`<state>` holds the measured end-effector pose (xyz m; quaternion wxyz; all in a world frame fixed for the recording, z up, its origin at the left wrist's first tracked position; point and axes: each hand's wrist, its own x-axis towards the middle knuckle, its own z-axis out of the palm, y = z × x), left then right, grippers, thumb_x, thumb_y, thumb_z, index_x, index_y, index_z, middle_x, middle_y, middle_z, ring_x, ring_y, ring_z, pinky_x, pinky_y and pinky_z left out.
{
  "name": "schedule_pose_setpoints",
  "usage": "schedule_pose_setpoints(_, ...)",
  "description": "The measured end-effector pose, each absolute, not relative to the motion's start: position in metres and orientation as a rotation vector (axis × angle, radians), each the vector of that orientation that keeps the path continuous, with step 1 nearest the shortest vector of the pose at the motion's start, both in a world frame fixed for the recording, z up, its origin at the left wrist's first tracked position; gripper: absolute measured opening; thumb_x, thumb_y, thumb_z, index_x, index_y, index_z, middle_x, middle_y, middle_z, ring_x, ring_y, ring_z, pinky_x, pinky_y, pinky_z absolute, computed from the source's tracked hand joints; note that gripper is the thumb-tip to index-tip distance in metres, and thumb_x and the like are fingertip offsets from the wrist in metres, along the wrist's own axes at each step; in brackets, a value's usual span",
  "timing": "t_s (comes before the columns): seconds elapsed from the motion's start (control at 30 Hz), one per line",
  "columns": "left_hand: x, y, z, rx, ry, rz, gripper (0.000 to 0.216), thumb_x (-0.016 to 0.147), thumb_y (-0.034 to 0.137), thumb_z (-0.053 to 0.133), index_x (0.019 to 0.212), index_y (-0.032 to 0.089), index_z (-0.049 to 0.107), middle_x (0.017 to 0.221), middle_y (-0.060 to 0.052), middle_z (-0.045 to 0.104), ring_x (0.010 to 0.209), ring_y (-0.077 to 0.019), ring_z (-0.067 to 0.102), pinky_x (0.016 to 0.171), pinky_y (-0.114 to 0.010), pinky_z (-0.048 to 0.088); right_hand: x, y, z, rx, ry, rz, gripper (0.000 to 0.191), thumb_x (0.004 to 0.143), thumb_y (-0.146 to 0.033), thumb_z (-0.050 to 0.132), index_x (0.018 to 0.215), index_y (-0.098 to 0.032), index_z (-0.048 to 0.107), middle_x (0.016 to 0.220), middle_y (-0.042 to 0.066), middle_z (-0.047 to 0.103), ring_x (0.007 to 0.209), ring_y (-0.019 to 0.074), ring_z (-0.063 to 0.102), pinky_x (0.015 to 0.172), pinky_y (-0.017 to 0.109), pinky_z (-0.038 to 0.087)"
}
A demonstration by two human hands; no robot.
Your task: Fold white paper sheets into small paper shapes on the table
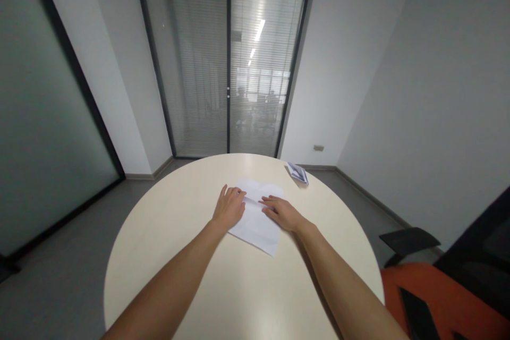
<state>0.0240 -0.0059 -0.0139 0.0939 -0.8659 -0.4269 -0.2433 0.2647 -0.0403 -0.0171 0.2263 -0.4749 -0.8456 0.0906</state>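
Observation:
A white sheet of paper [255,223] with creases across it lies on the table, its near edge slanting down to the right. Across its left side rests my left hand [230,207], fingers apart and fingertips touching the paper. My right hand [282,211] lies over the right side, palm down, with its fingers stretched toward the middle of the sheet. A crease runs between the two hands. Neither hand is closed around anything.
The sheet is on a round cream table [167,228]. A folded printed paper [298,173] sits near the far right rim. An orange-seated chair [450,292] with black armrests stands at the right. Beyond the table is a glazed door [227,64] with blinds.

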Motion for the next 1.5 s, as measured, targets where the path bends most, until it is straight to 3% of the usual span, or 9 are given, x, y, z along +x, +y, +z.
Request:
schedule_pose_setpoints(0.13,0.021,-0.002,-0.015,-2.545,-1.304,-0.733,0.018,0.095,0.02,0.053,0.101,0.022,0.07,0.106,-0.007,0.071,0.105,-0.0249,0.06,0.115,-0.05,0.028,0.264,-0.041,-0.012,-1.309,-2.324,0.282,0.041,0.101,-0.041,0.044,0.126,-0.021,0.069,0.132,0.01,0.067,0.126,0.0252,0.059,0.112,0.043,0.04)
schedule_pose_setpoints(0.23,0.021,-0.001,-0.014,-2.537,-1.35,-0.765,0.017,0.096,0.022,0.053,0.097,0.023,0.07,0.098,-0.006,0.073,0.1,-0.0243,0.062,0.112,-0.05,0.031,0.264,-0.043,-0.007,-1.372,-2.289,0.306,0.038,0.101,-0.039,0.044,0.122,-0.021,0.071,0.124,0.01,0.071,0.114,0.0252,0.065,0.1,0.038,0.048)
schedule_pose_setpoints(0.43,0.021,0.001,-0.01,-2.512,-1.378,-0.835,0.016,0.096,0.023,0.054,0.096,0.024,0.07,0.095,-0.004,0.074,0.096,-0.0238,0.064,0.107,-0.047,0.035,0.273,-0.046,0.002,-1.538,-2.178,0.33,0.036,0.093,-0.034,0.057,0.125,-0.024,0.07,0.121,0.007,0.073,0.105,0.0253,0.069,0.094,0.033,0.05)
schedule_pose_setpoints(0.67,0.017,0.002,-0.006,-2.464,-1.369,-0.973,0.02,0.099,0.024,0.05,0.102,0.023,0.07,0.1,-0.004,0.074,0.096,-0.0232,0.062,0.095,-0.04,0.043,0.284,-0.044,0.003,-1.646,-2.018,0.251,0.031,0.088,-0.033,0.06,0.113,-0.021,0.075,0.105,0.008,0.077,0.093,0.0258,0.071,0.084,0.032,0.051)
schedule_pose_setpoints(1.03,0.012,0.002,0.002,-2.425,-1.356,-1.308,0.024,0.096,0.013,0.05,0.108,0.023,0.068,0.111,-0.004,0.071,0.108,-0.0215,0.059,0.099,-0.037,0.047,0.292,-0.039,0.004,-1.567,-1.828,0.09,0.025,0.089,-0.034,0.056,0.098,-0.022,0.076,0.096,0.008,0.076,0.079,0.023,0.068,0.079,0.036,0.053)
schedule_pose_setpoints(1.1,0.012,0.002,0.003,-2.425,-1.299,-1.385,0.025,0.096,0.012,0.049,0.108,0.023,0.067,0.113,-0.005,0.069,0.11,-0.0208,0.058,0.1,-0.037,0.047,0.293,-0.038,0.003,-1.471,-1.765,0.11,0.026,0.089,-0.032,0.055,0.103,-0.022,0.074,0.103,0.008,0.076,0.081,0.0227,0.069,0.08,0.038,0.055)
schedule_pose_setpoints(1.33,0.012,0.001,0.006,-2.414,-1.281,-1.447,0.027,0.094,0.009,0.048,0.105,0.023,0.068,0.117,-0.006,0.067,0.112,-0.0206,0.058,0.102,-0.039,0.047,0.291,-0.039,-0.001,-1.244,-1.721,0.262,0.022,0.087,-0.021,0.049,0.102,-0.02,0.066,0.13,0.014,0.066,0.115,0.0258,0.065,0.092,0.044,0.054)
schedule_pose_setpoints(1.5,0.009,-0.002,0.006,-2.4,-1.368,-1.322,0.024,0.088,0.009,0.051,0.097,0.023,0.069,0.109,-0.004,0.071,0.107,-0.0219,0.061,0.105,-0.04,0.043,0.292,-0.041,-0.001,-1.291,-1.819,0.304,0.019,0.089,-0.026,0.053,0.102,-0.022,0.065,0.13,0.011,0.067,0.119,0.0261,0.064,0.098,0.045,0.051)
